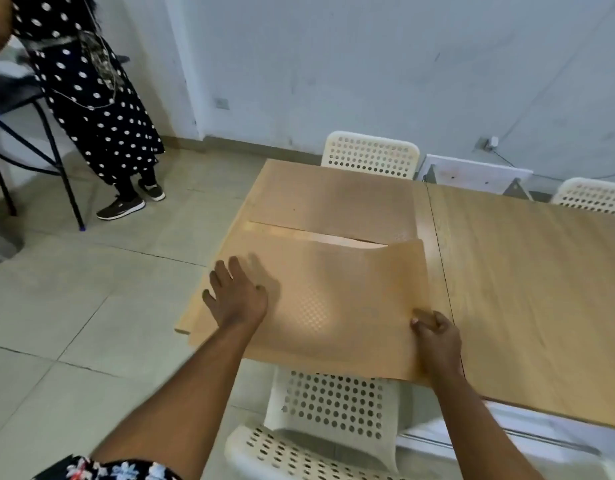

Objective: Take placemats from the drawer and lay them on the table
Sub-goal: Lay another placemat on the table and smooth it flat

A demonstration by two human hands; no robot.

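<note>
A tan placemat with a fine dotted texture lies at the near left end of the wooden table, its near edge hanging past the table's front. My left hand rests flat on its left part, fingers spread. My right hand pinches the mat's right edge near the front corner. A second tan placemat lies flat at the far left end of the table, a narrow gap apart from the near one. No drawer is in view.
A white perforated chair stands tucked under the table in front of me. Two more white chairs stand at the far side. A person in a dotted dress stands at the far left beside a dark-legged stand.
</note>
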